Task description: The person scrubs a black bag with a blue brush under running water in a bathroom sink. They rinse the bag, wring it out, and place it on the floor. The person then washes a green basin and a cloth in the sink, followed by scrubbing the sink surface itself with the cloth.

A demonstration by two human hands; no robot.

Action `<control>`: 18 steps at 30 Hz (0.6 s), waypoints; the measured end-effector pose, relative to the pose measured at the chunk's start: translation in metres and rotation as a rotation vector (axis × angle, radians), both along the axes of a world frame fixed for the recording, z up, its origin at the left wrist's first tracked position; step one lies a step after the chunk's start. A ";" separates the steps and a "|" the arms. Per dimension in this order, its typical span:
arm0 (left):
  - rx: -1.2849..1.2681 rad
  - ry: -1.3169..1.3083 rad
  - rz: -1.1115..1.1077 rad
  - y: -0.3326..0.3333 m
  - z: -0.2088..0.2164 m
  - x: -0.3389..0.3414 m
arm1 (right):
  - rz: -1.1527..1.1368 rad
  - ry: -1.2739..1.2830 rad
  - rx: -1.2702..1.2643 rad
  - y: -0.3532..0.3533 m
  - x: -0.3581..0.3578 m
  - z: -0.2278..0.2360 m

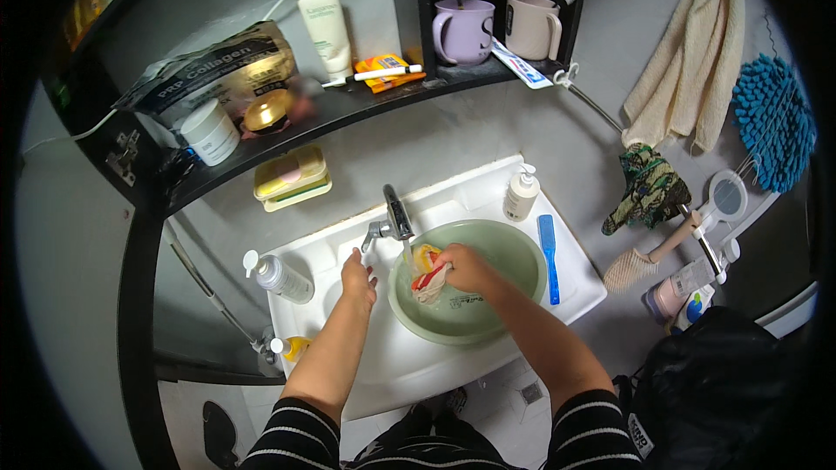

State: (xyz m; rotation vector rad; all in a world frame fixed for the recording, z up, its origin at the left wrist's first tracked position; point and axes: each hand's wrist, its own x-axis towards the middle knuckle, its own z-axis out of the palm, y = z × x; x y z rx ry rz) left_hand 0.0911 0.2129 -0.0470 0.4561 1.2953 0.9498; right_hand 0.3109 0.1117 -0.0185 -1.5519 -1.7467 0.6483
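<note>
A pale green basin sits in the white sink. My right hand is inside the basin, closed on a bunched cloth with red, yellow and white patches, held under the metal tap. A thin stream of water runs from the spout onto the cloth. My left hand rests on the sink just left of the basin, fingers reaching toward the tap's handle; it holds nothing.
A blue brush and a pump bottle sit on the sink's right side, a clear bottle on its left. Above, a dark shelf carries jars, a tube, a soap box and two mugs. Towels hang at right.
</note>
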 end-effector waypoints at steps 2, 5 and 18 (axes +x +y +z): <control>0.052 -0.047 -0.009 -0.017 0.016 0.012 | -0.146 0.185 0.002 -0.005 -0.003 0.010; 0.228 -0.068 -0.170 -0.038 0.045 0.028 | -0.254 0.391 0.208 0.002 0.005 0.025; 0.332 -0.202 -0.322 -0.035 0.088 0.037 | -0.040 -0.153 0.459 0.104 -0.051 0.084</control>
